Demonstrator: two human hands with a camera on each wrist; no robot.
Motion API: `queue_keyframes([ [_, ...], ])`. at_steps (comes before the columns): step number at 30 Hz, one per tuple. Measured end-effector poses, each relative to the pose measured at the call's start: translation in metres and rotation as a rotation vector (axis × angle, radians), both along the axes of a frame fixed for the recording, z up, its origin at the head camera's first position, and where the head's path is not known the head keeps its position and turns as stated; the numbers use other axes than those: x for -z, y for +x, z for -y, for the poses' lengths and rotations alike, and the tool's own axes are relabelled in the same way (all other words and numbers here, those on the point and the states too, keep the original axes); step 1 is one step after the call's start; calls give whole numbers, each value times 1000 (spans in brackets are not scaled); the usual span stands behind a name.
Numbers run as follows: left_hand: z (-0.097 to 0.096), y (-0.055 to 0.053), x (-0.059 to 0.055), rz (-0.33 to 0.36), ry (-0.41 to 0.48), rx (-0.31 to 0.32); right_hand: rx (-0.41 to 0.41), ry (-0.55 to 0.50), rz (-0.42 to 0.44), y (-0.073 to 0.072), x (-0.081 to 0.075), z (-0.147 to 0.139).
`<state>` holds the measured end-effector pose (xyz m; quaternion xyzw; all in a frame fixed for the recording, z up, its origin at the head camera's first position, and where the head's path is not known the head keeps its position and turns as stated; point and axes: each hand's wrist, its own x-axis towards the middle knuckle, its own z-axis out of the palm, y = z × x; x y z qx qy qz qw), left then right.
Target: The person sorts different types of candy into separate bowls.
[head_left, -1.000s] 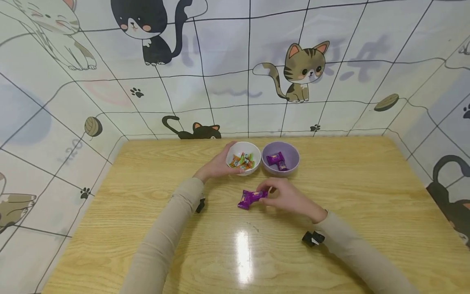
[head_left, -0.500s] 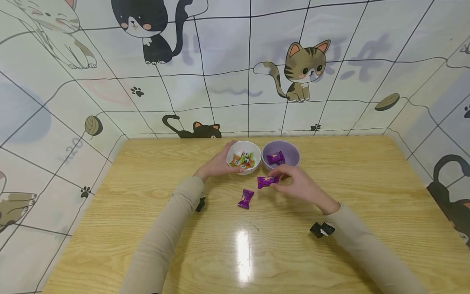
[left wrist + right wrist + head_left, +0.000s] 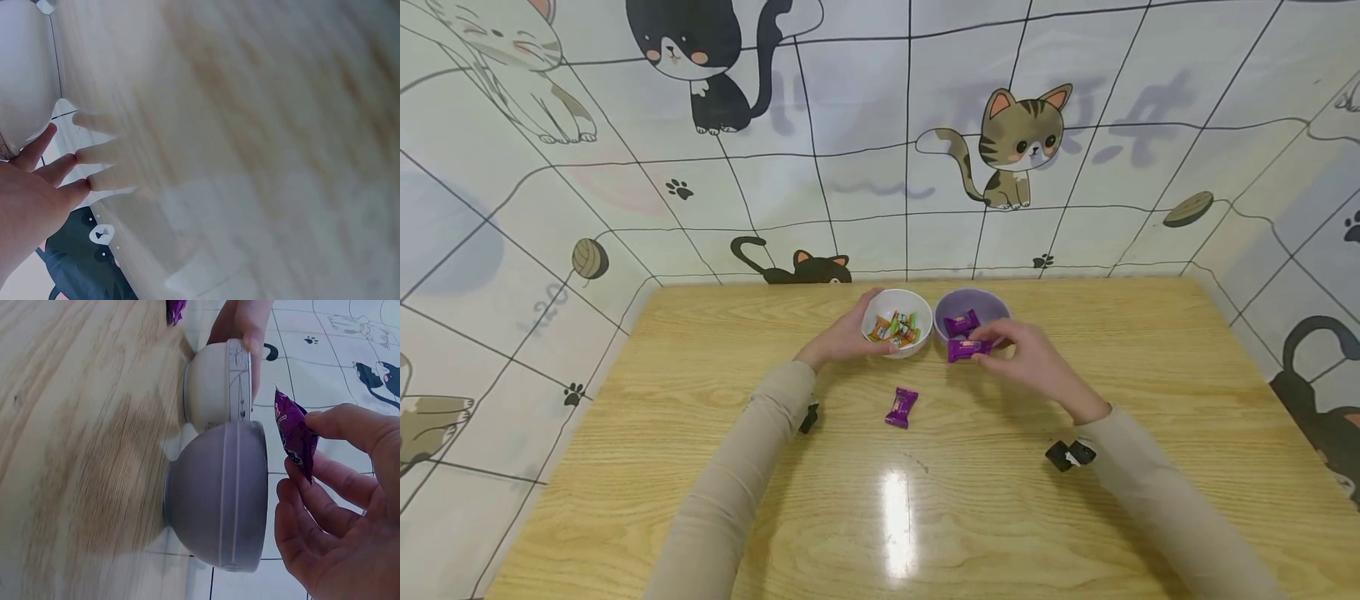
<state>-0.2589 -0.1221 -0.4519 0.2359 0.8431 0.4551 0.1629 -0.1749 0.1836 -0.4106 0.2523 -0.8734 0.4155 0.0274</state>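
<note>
My right hand (image 3: 1033, 360) pinches a purple-wrapped candy (image 3: 292, 432) between thumb and fingers, just above the near rim of the lilac bowl (image 3: 995, 310). Inside that bowl lie other purple candies (image 3: 962, 322), partly covered by the held one. Around the left side of the white bowl (image 3: 886, 303) my left hand (image 3: 847, 337) holds on, thumb at the near side. Several small orange and green candies (image 3: 901, 327) lie in the white bowl. One more purple candy (image 3: 902, 407) rests on the table. In the left wrist view, fingertips (image 3: 80, 186) reach down to the tabletop beside the bowl.
Both bowls stand side by side near the back edge of the wooden table (image 3: 1120, 350). Behind and at both sides rises a white sheet (image 3: 865, 108) printed with cats and grid lines. Black wrist devices (image 3: 1070, 455) hang under the sleeves.
My right hand has lifted one purple candy off the table and carried it back and rightward to the lilac bowl. The left hand and the white bowl have stayed in place.
</note>
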Motion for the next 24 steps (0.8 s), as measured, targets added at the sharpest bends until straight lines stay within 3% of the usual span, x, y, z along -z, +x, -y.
queue_keyframes([
  [13, 0, -1, 1, -1, -13, -5, 127, -4, 52, -16, 0, 0],
  [24, 1, 0, 0, 9, 4, 3, 143, 58, 49, -23, -2, -1],
])
